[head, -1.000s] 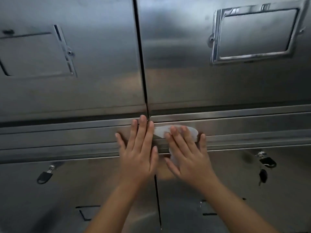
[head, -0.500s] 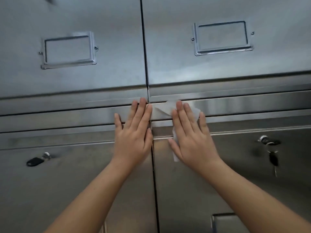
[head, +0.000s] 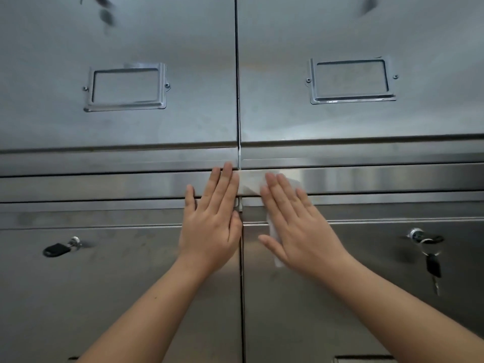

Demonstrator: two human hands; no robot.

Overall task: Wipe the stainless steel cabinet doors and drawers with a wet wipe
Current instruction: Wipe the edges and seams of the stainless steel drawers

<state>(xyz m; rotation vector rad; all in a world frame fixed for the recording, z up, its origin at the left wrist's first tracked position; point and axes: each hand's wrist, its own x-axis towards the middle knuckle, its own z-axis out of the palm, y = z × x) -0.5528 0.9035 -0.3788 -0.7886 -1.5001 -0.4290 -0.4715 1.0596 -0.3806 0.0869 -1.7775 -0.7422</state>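
1. Wet wipe: in your head view it lies flat on the bright horizontal rail of the stainless steel cabinet. It sits just right of the vertical seam between the two columns of fronts.
2. Your right hand lies on the wipe with straight fingers close together, pressing it against the metal. White edges show past the fingertips, and a strip comes out below the palm beside the thumb.
3. Your left hand lies flat on bare steel just left of the seam, fingers straight and holding nothing. Its fingertips reach the rail beside the wipe's left edge; you cannot tell whether they touch it.
4. Your two hands lie side by side across the seam, thumbs toward each other, near but apart.
5. Above the rail, each upper front carries a metal label holder, left and right.
6. Below the rail, a black-headed key sticks out of the left door's lock. From the right lock a ring hangs with a black key on it.
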